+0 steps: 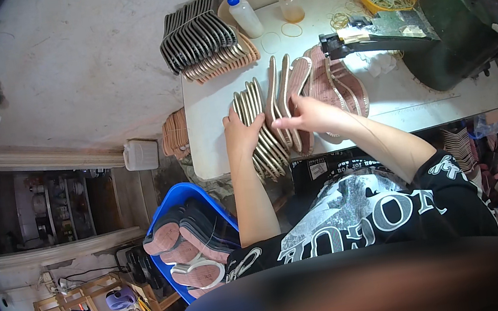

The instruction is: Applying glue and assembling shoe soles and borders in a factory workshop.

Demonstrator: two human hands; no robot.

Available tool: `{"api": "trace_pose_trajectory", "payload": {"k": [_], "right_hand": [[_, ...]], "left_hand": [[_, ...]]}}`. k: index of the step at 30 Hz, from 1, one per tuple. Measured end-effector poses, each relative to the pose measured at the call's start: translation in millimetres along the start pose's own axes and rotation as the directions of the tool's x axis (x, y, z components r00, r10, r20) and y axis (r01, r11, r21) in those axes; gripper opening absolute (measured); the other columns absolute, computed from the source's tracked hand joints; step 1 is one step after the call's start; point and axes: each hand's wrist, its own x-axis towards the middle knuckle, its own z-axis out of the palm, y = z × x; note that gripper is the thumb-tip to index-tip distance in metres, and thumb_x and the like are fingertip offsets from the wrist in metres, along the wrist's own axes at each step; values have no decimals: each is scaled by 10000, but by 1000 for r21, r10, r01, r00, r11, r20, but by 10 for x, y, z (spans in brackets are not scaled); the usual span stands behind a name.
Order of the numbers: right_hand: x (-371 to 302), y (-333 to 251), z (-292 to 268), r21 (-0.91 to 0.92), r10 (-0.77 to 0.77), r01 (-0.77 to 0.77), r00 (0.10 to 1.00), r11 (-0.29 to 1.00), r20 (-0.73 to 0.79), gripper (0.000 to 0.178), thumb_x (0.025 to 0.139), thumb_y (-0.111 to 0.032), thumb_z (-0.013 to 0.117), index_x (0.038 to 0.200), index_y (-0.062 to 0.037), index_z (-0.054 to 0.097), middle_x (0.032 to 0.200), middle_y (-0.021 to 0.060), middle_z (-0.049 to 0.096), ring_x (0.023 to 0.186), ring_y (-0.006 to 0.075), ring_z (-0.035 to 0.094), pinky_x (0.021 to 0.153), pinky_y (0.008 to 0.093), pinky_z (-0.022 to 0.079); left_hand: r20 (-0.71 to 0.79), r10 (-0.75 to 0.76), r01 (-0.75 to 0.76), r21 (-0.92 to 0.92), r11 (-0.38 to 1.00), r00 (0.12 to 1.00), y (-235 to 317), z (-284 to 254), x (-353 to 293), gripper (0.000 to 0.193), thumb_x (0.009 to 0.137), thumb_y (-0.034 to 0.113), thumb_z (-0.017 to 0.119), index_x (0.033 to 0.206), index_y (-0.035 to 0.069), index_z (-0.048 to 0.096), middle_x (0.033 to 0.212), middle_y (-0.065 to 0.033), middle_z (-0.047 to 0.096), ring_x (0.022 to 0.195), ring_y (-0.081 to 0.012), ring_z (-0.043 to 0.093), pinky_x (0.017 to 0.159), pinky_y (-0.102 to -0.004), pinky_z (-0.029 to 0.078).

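On the white table, my left hand [242, 134] is wrapped round a row of shoe soles [249, 106] standing on edge, fingers on one side and thumb on the other. Their rims are pale gold. Just right of that row, my right hand [314, 114] grips a few more upright soles [282, 91], its thumb across their edges; part of its fingers is hidden behind them. Beyond this hand lie pinkish-brown soles [349, 87] with light stitched-looking rims, overlapping and partly covered by my forearm.
Black soles [196, 30] stand bundled at the back left, beside a blue-capped bottle [247, 19] and a red-tipped bottle [291, 9]. A yellow basket [391, 3] holds rubber bands. A dark green machine [458, 18] juts over the table's right. A blue bin [163, 208] of soles stands at lower left.
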Motion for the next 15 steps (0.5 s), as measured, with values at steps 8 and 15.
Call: {"api": "trace_pose_trajectory", "payload": {"k": [8, 15], "right_hand": [[-207, -132, 283, -654, -185, 72, 977, 753, -106, 862, 731, -614, 667, 1127, 124, 467, 923, 251, 532, 802, 408, 629, 736, 409, 531], [-111, 49, 291, -715, -171, -2, 971, 699, -169, 1128, 678, -704, 628, 1315, 178, 332, 966, 247, 564, 874, 353, 632, 768, 372, 537]], "left_hand": [[-13, -25, 25, -2, 1000, 1000, -47, -9, -14, 871, 680, 375, 737, 1364, -22, 373, 1168, -263, 501, 1085, -415, 533, 939, -443, 441], [-2, -44, 44, 26, 999, 999, -20, 19, -3, 871, 692, 407, 720, 1339, -64, 377, 1188, -285, 488, 1107, -440, 509, 956, -458, 424]]}}
